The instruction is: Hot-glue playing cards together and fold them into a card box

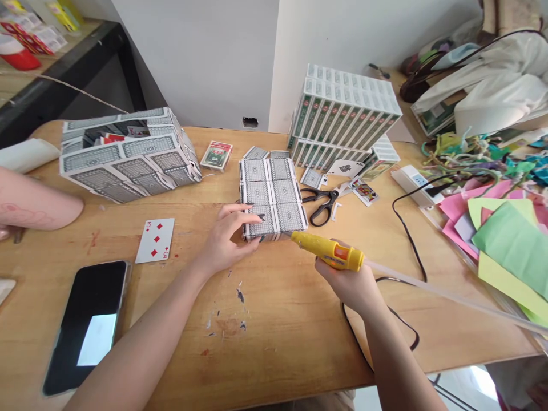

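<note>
In front of me lies a panel of joined playing cards (282, 191), backs up, with a patterned grey design. My left hand (233, 237) grips its near left corner, fingers on top and thumb at the front edge. A yellow hot glue gun (319, 246) is in my right hand (349, 279), its nozzle at the panel's near edge. A long clear glue stick (428, 285) sticks out behind the gun. Whether fresh glue is on the edge, I cannot tell. Black-handled scissors (325, 204) lie just right of the panel.
A box built from cards (128, 165) stands at the back left. Stacked card packs (338, 120) rise behind the panel. A phone (88, 325) and a three of diamonds (154, 240) lie left. The black cord (411, 228) loops right, near coloured paper (509, 240). Another person's arm (38, 202) rests at left.
</note>
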A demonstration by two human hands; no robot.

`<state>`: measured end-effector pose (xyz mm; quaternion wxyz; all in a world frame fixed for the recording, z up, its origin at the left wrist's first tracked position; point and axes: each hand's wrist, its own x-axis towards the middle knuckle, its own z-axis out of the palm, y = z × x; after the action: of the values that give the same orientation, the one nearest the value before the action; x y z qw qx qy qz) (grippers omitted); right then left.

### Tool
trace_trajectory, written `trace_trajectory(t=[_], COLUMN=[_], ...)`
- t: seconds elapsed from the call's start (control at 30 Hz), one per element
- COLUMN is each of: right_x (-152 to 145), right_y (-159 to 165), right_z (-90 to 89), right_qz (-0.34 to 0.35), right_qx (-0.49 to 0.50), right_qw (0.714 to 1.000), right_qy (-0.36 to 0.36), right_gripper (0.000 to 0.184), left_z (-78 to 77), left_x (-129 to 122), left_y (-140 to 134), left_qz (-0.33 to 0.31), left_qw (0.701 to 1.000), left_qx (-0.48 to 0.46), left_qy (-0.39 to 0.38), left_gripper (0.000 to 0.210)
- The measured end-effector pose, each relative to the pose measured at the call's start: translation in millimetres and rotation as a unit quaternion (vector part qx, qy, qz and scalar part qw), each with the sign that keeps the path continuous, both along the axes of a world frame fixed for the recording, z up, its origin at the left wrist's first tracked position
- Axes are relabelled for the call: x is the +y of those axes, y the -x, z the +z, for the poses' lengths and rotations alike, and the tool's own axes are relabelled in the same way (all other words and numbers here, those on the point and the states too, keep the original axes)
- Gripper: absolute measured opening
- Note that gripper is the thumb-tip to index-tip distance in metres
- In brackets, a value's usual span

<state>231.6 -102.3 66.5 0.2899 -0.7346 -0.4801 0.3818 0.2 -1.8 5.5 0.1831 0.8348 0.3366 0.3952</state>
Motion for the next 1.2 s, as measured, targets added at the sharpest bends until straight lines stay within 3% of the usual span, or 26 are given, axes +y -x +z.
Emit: trace_trajectory(t=[0.5,0.9,1.2], right_x=[-5,2,-4], right_y=[-15,1,-14], right_z=[2.1,1.5,3.8], right_qz=[-0.044,0.01,-0.041], right_qx=[-0.043,-0.025,-0.025], right_qw=[0.998,1.0,0.999], right_qy=[0.005,0.009,0.015], right_gripper=[0.015,0.007,0.013], left_z=[-0.5,-0.4,1.3], left_x=[0,0,-1], left_y=[0,0,0], left_qz=[0.001,0.004,0.006], left_qw=[1.0,1.0,1.0], left_qx=[-0.001,0.005,0.005], left_qy=[0.002,0.005,0.014], left_gripper=[0.031,0.03,0.03])
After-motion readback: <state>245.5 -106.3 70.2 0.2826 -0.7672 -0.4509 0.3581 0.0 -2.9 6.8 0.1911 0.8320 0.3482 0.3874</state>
